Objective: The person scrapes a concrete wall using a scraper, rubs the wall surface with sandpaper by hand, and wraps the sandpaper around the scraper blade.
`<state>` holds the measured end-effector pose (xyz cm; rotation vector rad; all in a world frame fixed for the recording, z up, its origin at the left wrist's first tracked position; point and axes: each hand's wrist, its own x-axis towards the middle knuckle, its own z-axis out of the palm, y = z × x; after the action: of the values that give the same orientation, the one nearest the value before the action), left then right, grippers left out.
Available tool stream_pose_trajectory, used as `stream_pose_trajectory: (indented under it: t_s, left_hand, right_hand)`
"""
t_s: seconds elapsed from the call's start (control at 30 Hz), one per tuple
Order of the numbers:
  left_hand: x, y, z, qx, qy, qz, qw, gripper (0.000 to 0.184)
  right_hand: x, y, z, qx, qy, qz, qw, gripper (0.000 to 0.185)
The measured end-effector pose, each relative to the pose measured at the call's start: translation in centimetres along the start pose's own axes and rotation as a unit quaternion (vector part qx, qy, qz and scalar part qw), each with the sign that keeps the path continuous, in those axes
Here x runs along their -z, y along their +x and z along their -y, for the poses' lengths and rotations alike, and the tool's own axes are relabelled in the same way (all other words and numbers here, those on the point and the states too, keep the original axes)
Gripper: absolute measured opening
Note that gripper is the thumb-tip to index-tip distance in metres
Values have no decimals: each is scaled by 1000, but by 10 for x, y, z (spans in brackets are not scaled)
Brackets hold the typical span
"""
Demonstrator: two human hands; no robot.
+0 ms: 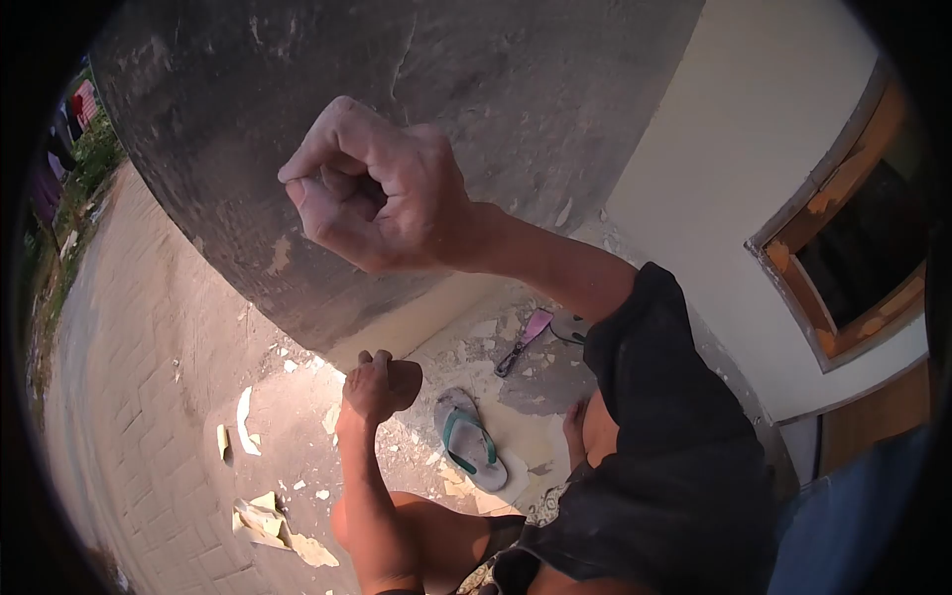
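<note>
My right hand (382, 193), dusted pale, is raised in front of the dark grey wall (516, 109). Its fingers curl into a loose fist around a dark hollow; anything inside or behind them is hidden. Lower down, my left hand (367, 389) is closed on a brown, rounded piece (404, 385) whose kind I cannot make out. That hand is near the foot of the wall. A grey sandal with a green strap (466, 441) lies on the ground to its right. Beyond the sandal rests a scraper with a pink blade and dark handle (524, 342).
Peeled paint flakes (273, 526) litter the ground by the wall. Brick paving (149, 397) stretches off to the left. On the right are a cream wall (744, 149) and a wooden-framed window (828, 213). A second sandal (568, 327) is partly hidden by my sleeve.
</note>
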<state>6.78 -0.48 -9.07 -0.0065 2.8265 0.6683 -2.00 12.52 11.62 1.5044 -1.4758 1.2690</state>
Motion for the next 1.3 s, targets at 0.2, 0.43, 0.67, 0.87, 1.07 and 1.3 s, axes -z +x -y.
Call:
stream_pose_trajectory:
  t_s: [0.2,0.43,0.67,0.87,1.07,1.3]
  left_hand:
    - [-2,7,-5,-91,-47,-11,995,57]
    - [-2,22,-61,-154,-301,90,937,52]
    - [-35,37,-99,-141,-346,140,917,65]
    - [-49,58,-97,-159,-221,-4,962,70]
    - [-47,59,-89,-140,-97,5,985,49]
    - [-65,52,-77,-145,0,103,984,48]
  right_hand:
    - [19,-106,-5,-146,-107,479,859,29]
    - [49,-245,-38,-319,-26,414,852,59]
    - [82,-281,-12,-654,460,341,495,57]
    - [108,-316,-20,-731,426,178,502,51]
    - [160,-370,-88,-714,119,-110,681,39]
    - [220,-344,-148,-472,-156,-395,772,24]
